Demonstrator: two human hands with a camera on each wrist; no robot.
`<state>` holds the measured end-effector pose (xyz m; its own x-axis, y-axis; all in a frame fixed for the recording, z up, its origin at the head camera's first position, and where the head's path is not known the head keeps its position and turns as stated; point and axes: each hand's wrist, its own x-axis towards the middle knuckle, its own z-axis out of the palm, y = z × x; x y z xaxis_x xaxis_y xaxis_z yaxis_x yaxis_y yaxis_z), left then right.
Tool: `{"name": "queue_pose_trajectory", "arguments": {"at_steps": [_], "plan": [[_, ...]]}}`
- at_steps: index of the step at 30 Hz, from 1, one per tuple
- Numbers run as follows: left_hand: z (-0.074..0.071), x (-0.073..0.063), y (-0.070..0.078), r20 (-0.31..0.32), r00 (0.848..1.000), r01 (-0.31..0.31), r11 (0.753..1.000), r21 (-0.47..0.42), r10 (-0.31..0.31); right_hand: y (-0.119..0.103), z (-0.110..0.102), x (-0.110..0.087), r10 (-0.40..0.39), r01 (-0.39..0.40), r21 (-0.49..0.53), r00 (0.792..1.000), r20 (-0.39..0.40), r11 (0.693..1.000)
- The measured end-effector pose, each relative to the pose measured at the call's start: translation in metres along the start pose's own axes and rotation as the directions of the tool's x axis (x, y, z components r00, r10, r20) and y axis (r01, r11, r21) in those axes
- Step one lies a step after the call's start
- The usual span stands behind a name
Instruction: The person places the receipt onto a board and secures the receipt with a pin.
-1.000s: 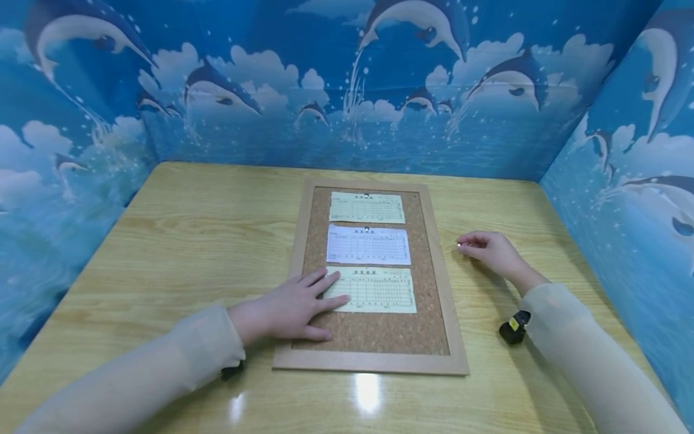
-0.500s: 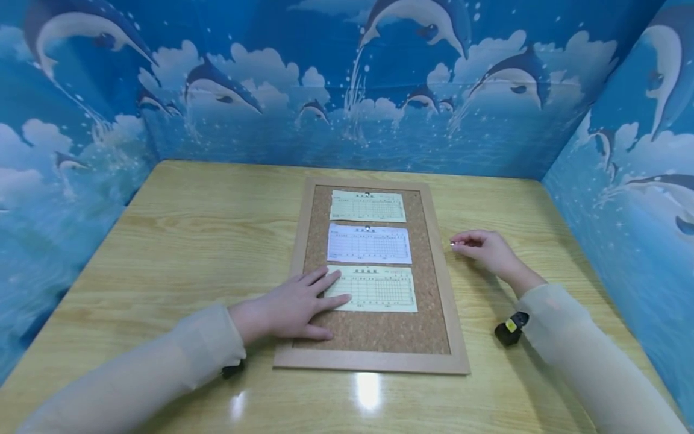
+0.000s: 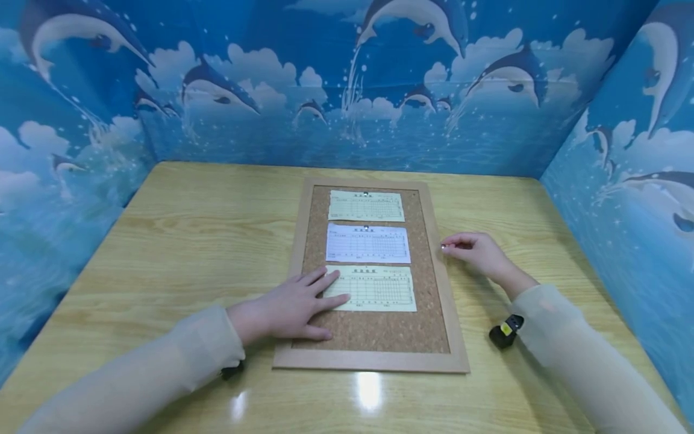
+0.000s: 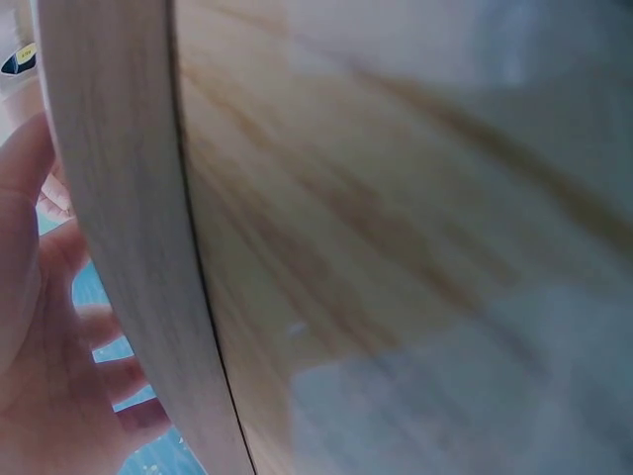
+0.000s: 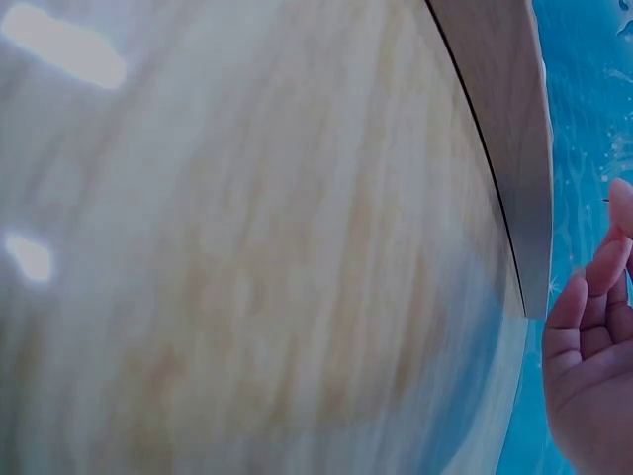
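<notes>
A wood-framed cork board (image 3: 387,334) lies on the table, bearing three printed slips in a column. The top slip (image 3: 365,210) is pale green and the middle slip (image 3: 368,247) is lilac; a small tack shows at the upper edge of each. My left hand (image 3: 293,307) rests on the board with fingers spread, two of them over the left end of the pale green bottom slip (image 3: 382,292). Just off the board's right edge, my right hand (image 3: 482,253) pinches a small shiny thumbtack (image 3: 443,246); its thin point (image 5: 606,201) shows in the right wrist view.
The wood-grain table (image 3: 211,223) extends on both sides of the board. Blue dolphin-print cloth (image 3: 336,138) stands along the back and sides. A raised wooden frame edge (image 4: 129,218) fills part of the left wrist view.
My right hand has moved a little left with the thumbtack, closer to the board's right edge. My left hand and the slips have stayed in place.
</notes>
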<state>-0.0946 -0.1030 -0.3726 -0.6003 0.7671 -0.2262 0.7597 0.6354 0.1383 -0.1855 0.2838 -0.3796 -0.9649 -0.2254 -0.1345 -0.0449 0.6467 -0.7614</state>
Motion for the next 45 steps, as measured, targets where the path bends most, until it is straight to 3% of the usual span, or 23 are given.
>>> {"name": "queue_pose_trajectory", "arguments": {"at_steps": [13,45], "plan": [[0.0,0.0,0.0,0.002,1.0,0.0,1.0,-0.004,0.0,-0.011,0.012,0.001,0.011,-0.011,0.014,1.0,0.027,1.0],[0.002,0.001,0.0,0.002,1.0,0.005,1.0,-0.002,-0.005,-0.032,0.034,-0.002,-0.053,0.036,0.141,0.991,0.12,0.989]]}}
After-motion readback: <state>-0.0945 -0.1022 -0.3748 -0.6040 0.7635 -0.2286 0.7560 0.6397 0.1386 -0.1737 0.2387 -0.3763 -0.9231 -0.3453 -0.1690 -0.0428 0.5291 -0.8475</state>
